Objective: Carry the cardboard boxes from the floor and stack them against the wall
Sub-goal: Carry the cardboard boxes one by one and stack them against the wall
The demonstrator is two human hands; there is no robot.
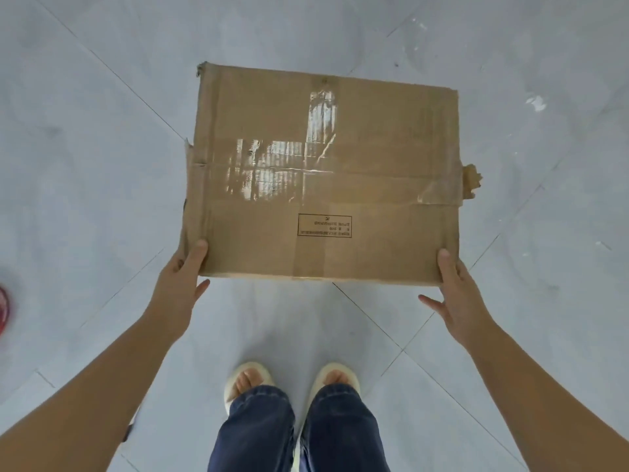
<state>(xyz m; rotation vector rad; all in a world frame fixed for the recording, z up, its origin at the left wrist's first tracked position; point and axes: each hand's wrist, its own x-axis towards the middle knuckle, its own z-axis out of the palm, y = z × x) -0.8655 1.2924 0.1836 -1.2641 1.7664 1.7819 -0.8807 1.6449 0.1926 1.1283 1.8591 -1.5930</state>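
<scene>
A brown cardboard box, sealed with shiny clear tape and printed with a small black label, is held out in front of me above the floor. My left hand grips its near left corner, thumb on top and fingers under the side. My right hand grips the near right corner the same way. A torn strip of tape sticks out from the box's right edge. No wall or other box is in view.
Pale grey floor tiles with dark grout lines lie all around. My feet in cream slippers and blue jeans stand just below the box. A red object shows at the left edge.
</scene>
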